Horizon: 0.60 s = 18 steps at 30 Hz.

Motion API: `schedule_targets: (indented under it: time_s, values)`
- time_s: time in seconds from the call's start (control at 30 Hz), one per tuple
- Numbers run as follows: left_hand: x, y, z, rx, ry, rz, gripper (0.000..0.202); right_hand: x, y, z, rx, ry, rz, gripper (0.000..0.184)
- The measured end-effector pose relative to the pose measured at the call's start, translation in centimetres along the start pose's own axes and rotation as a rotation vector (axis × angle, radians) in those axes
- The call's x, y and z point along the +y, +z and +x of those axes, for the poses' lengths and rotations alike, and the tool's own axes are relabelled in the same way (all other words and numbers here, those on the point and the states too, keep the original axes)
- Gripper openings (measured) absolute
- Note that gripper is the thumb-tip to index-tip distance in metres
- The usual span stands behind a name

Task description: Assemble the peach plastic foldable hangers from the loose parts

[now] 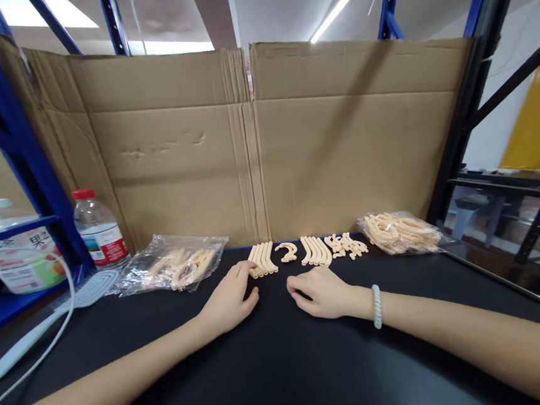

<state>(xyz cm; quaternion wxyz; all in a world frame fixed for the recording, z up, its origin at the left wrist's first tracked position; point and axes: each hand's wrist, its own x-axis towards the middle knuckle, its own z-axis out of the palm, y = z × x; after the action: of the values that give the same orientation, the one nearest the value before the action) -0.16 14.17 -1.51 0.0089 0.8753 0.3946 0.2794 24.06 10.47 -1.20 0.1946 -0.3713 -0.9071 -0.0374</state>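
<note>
My left hand (231,298) rests on the black tabletop, fingers stretched out and thumb apart. Its fingertips reach the near left edge of a row of curved beige plastic strips (262,260), seemingly touching it. My right hand (322,292) lies palm down with loosely bent fingers; a gap shows between thumb and forefinger, and nothing is visible in it. Just beyond it is a second row of curved beige strips (316,251). Between the rows sits a beige hook-shaped piece (287,251). Right of the second row is a pile of small beige pieces (347,246).
Clear bags of beige parts lie left (175,261) and right (400,232). At left are a red-capped bottle (100,230), a pale hairbrush (88,291) and a white cable (72,289). Cardboard (175,148) walls the back; a metal-edged dark panel (507,270) is at right.
</note>
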Motion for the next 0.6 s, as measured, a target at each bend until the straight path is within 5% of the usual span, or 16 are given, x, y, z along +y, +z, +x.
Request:
schedule_targets:
  time_s: [0.27,0.6]
  values:
    - [-1.1,0.4,0.1,-0.097,-0.077,0.000,0.054,0.5,0.9,0.9,0.027,0.028,0.044,0.006]
    - [-0.7,0.2,-0.2,-0.119,-0.007,0.004,0.049,0.6,0.7,0.3,0.032,0.033,0.116,0.012]
